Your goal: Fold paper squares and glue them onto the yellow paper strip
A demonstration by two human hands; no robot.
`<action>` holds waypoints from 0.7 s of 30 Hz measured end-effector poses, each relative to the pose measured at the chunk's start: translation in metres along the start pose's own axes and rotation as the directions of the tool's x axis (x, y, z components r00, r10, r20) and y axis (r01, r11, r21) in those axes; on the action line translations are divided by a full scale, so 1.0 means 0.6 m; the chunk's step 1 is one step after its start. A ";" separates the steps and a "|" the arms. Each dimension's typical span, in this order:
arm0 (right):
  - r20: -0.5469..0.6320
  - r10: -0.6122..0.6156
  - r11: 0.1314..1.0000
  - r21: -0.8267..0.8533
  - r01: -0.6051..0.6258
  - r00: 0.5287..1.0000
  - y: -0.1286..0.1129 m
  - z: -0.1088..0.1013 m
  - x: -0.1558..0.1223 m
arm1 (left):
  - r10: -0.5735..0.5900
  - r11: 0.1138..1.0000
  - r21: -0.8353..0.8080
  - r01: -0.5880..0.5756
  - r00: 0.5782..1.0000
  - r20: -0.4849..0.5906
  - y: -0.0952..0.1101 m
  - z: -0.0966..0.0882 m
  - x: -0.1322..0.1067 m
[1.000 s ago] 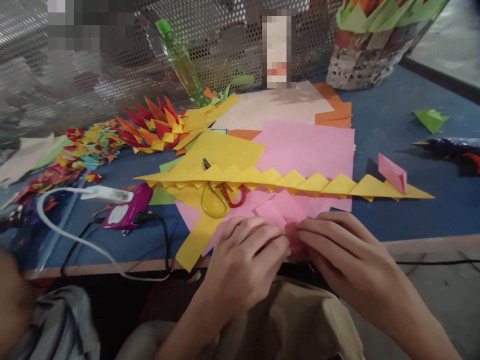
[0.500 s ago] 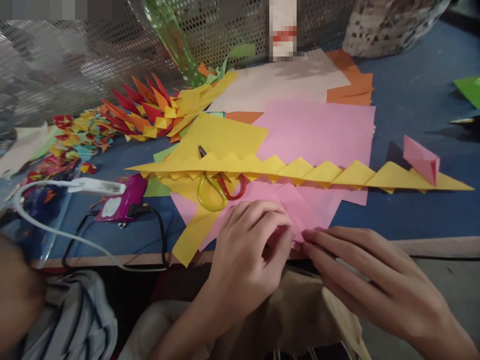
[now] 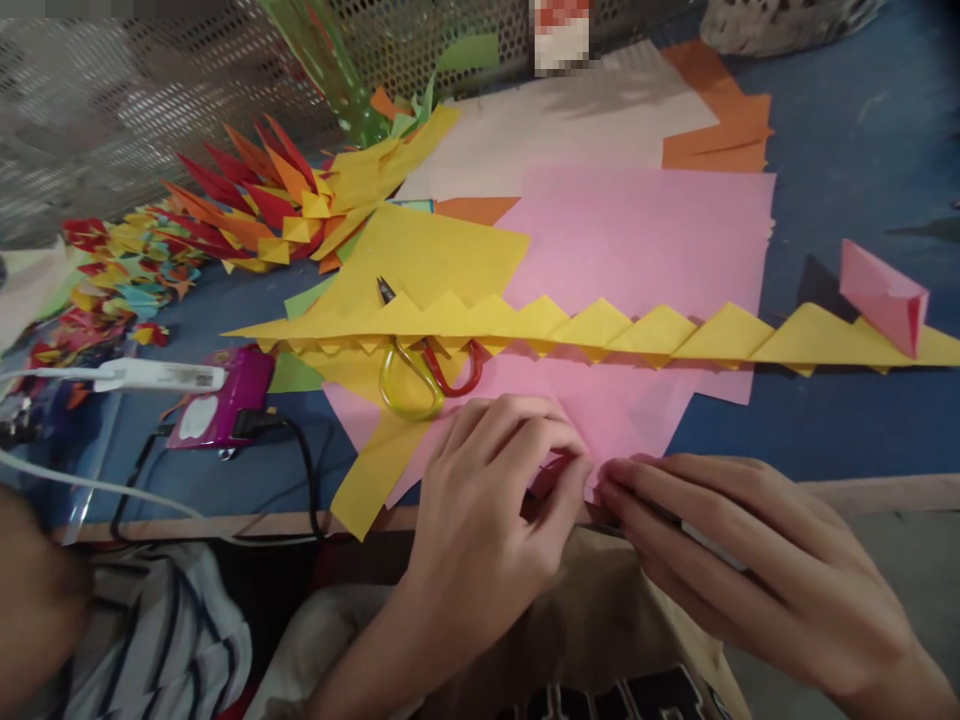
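At the table's front edge, a small piece of pink paper [image 3: 590, 482] is pinched between my two hands. My left hand [image 3: 499, 490] has its thumb and index finger closed on the left side of it; the curled fingers hide part of it. From the right, my right hand [image 3: 742, 540] presses its fingertips together on the same paper. Just beyond lies a long folded yellow paper strip [image 3: 577, 335] with a zigzag edge. Scissors [image 3: 411, 385] with yellow and red handles lie partly under it. A folded pink paper piece [image 3: 885, 300] stands at the strip's right end.
Large pink [image 3: 645, 230] and yellow sheets [image 3: 442, 255] lie under the strip. Red, orange and yellow folded paper [image 3: 262, 200] sits back left, near a green bottle [image 3: 330, 70]. A purple charger [image 3: 225, 400] with cables is at left. Another person's striped sleeve [image 3: 165, 630] shows lower left.
The view has drawn slightly closer, so the things at the back sit higher and the charger farther left. My fingertips have moved slightly closer together on the pink paper.
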State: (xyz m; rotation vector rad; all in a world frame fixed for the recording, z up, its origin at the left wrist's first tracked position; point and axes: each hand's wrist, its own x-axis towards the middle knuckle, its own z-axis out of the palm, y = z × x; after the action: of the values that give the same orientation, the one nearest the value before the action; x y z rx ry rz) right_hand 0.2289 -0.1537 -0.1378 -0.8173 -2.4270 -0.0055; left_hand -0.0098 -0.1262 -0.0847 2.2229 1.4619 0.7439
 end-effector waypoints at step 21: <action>-0.091 0.083 0.995 -0.050 -0.088 0.992 -0.015 0.014 0.007 | 0.300 0.920 0.320 -0.228 0.933 -0.197 -0.051 0.007 -0.080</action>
State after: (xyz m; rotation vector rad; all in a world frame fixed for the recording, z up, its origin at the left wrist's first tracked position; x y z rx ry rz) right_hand 0.2171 -0.1573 -0.1413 -0.9256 -2.3155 -0.0732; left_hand -0.0449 -0.1585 -0.1164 2.6769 1.4756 0.9703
